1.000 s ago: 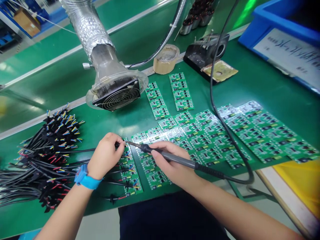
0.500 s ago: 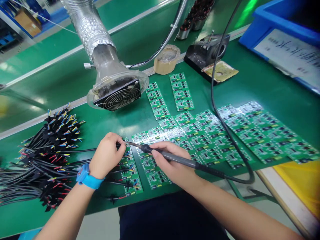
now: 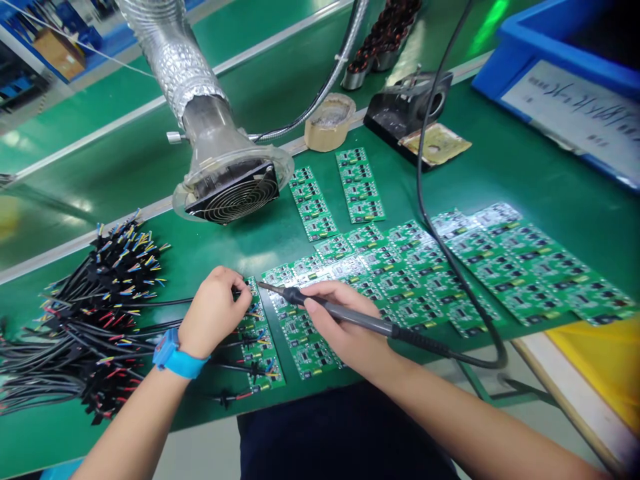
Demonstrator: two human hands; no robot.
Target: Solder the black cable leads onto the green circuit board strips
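Observation:
My right hand (image 3: 345, 320) grips a soldering iron (image 3: 357, 319) like a pen, its tip close to the upper end of a green circuit board strip (image 3: 265, 353). At that same end my left hand (image 3: 217, 310) is closed in a pinch. A black cable (image 3: 175, 302) runs in from the left and passes behind these fingers; its wire ends are hidden by them. Below, several more cables reach the strip, with coloured wires lying on its pads. Whether the iron's tip touches the board I cannot tell.
A heap of black cables (image 3: 115, 293) lies left. Rows of circuit boards (image 3: 415, 273) spread to the right, with two strips behind. A fume extractor hood (image 3: 237, 190) hangs above. Farther back are a tape roll (image 3: 329, 123), an iron stand (image 3: 410, 110) and a blue bin (image 3: 560, 93).
The iron's tip has shifted very slightly to the right relative to the board strip. My left hand keeps its pinch, and the whole view has moved a little.

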